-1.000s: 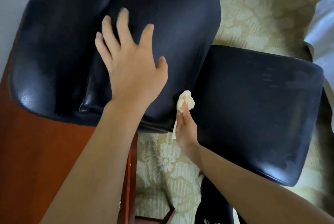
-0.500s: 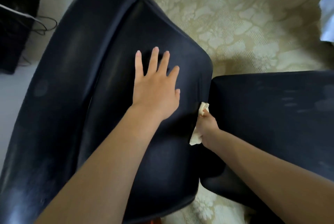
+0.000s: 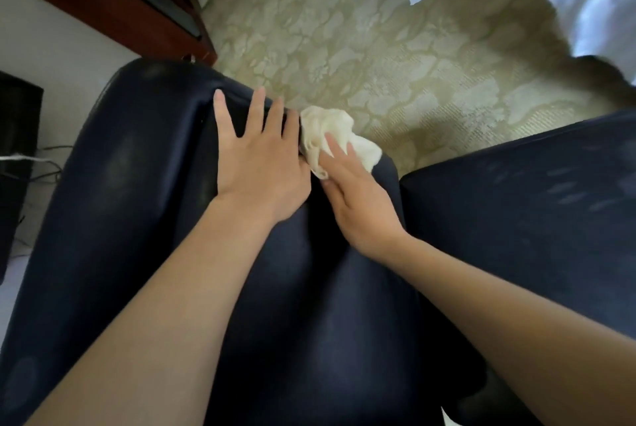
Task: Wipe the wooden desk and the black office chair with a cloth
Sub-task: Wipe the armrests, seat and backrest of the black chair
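Observation:
The black office chair's backrest (image 3: pixel 130 205) fills the left and middle of the head view, with its seat (image 3: pixel 523 212) at the right. My left hand (image 3: pixel 256 160) lies flat on the backrest near its top edge, fingers spread and straight. My right hand (image 3: pixel 351 191) presses a crumpled cream cloth (image 3: pixel 330 136) against the backrest's top right edge, fingers extended over the cloth, right beside my left hand. The wooden desk (image 3: pixel 113 2) shows only as a reddish-brown piece at the top left.
Patterned beige carpet (image 3: pixel 395 57) lies beyond the chair. White bedding (image 3: pixel 592 2) hangs at the top right. A black device (image 3: pixel 17 164) with cables sits at the far left by the wall.
My right hand has carried the cloth up from the gap beside the seat to the backrest's top edge. My left hand slid up toward that edge too. The view shifted forward.

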`<action>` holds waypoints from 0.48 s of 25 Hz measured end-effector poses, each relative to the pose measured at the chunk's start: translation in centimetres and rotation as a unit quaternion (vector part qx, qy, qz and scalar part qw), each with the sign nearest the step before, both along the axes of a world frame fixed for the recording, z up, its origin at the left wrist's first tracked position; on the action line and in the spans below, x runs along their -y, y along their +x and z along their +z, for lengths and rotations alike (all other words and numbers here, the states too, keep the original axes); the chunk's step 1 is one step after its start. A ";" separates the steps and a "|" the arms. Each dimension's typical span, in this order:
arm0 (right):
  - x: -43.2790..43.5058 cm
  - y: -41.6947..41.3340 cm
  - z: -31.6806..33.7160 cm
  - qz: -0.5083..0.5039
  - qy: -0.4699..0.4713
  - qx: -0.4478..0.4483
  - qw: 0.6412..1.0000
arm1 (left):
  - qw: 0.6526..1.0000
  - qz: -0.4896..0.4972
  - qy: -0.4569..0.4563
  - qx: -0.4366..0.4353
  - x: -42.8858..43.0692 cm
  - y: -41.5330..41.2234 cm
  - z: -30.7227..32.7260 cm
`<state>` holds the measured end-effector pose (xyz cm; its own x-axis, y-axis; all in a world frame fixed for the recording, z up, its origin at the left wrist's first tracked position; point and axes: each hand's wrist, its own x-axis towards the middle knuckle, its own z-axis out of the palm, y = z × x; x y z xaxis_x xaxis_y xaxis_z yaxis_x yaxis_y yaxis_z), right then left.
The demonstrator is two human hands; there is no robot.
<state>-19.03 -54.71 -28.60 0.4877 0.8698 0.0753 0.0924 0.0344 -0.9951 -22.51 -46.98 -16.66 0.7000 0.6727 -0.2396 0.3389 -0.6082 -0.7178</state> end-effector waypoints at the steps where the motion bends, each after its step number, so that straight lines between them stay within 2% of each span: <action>1: 0.3 -0.1 -1.0 -0.015 -0.012 -0.010 1.000 | 1.000 -0.007 0.002 -0.006 0.0 0.1 -0.1; 4: 0.6 -0.6 -3.4 -0.081 -0.088 -0.113 0.986 | 1.000 -0.025 -0.005 -0.006 -0.3 0.4 -0.5; 8: 0.7 -1.0 -7.2 -0.137 -0.120 -0.224 0.958 | 0.998 -0.054 0.019 -0.008 -0.8 0.0 -1.1; 12: 1.4 -0.6 -11.8 -0.109 -0.201 -0.321 0.919 | 0.999 -0.047 -0.019 0.002 -1.1 1.3 -1.8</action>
